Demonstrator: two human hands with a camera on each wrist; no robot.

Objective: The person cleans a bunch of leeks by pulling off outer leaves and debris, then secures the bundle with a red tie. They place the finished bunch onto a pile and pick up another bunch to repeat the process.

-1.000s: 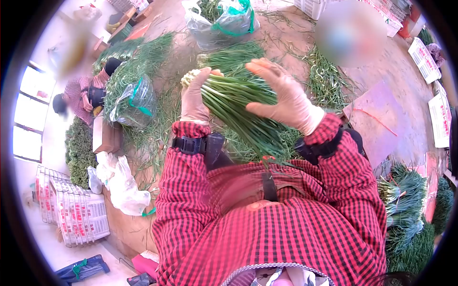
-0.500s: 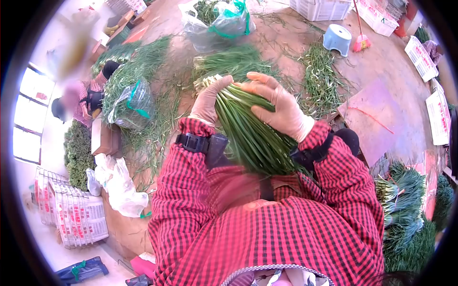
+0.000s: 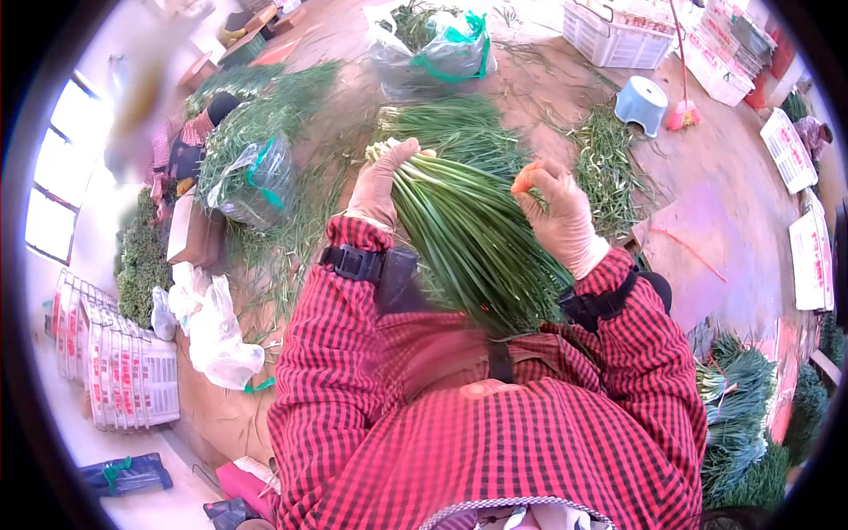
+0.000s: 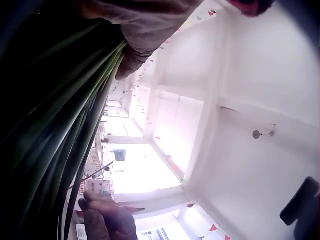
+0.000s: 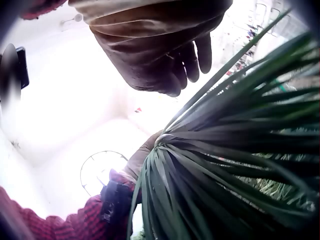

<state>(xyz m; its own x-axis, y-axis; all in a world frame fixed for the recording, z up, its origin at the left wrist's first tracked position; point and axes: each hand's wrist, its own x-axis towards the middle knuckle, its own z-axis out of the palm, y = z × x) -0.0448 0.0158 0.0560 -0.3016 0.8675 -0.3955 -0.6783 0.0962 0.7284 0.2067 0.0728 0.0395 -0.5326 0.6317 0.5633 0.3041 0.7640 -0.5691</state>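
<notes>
My gloved left hand [image 3: 378, 187] grips a bunch of chives [image 3: 473, 230] near its pale root ends, thumb laid across the top. The long green leaves fan down toward my lap. Fingers of my gloved right hand [image 3: 565, 221] are loosely bent, and nothing shows between them. That hand is just right of the leaves, apart from the left one. In the right wrist view the right hand [image 5: 165, 50] hangs above the spread leaves [image 5: 220, 145]. Beyond the held bunch, a pile of chives [image 3: 459, 128] lies on the floor.
Loose leaf trimmings [image 3: 609, 155] cover the floor at right, near a blue-white stool [image 3: 641, 106]. A plastic bag [image 3: 428, 57] of greens stands ahead. Bundled chives [image 3: 733, 406] lie at my right. Another person [image 3: 181, 146] sits at left beside a heap of greens [image 3: 256, 132].
My right hand reached in to the bunch near the left hand, then drew back to the right with its fingers more bent. The left hand keeps its grip; the leaves have swung lower.
</notes>
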